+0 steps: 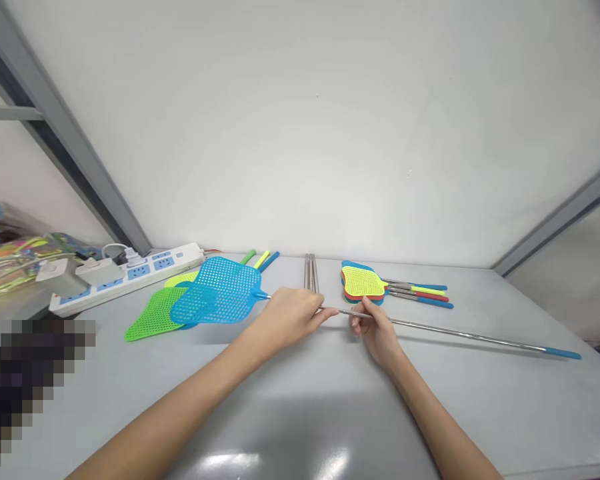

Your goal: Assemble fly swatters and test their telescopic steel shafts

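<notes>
A blue fly swatter [220, 291] with a long extended metal rod lies across both hands, its perforated head at the left and its blue grip at the far right. Close to the head, my left hand [294, 316] is wrapped round the rod. My right hand [375, 331] pinches the same rod farther along, between thumb and fingers. Under the blue head lie a green swatter head [153, 315] and a yellow one, partly covered. Behind my left hand, several bare metal rods [311, 272] lie side by side on the table.
Stacked swatters [365, 283] with yellow, red and blue parts lie at the back right. Green, yellow and blue handles [261, 260] point toward the wall. A white power strip [130, 277] with plugged-in adapters borders the left side, near plastic-wrapped goods [15, 260]. Grey metal posts flank the table.
</notes>
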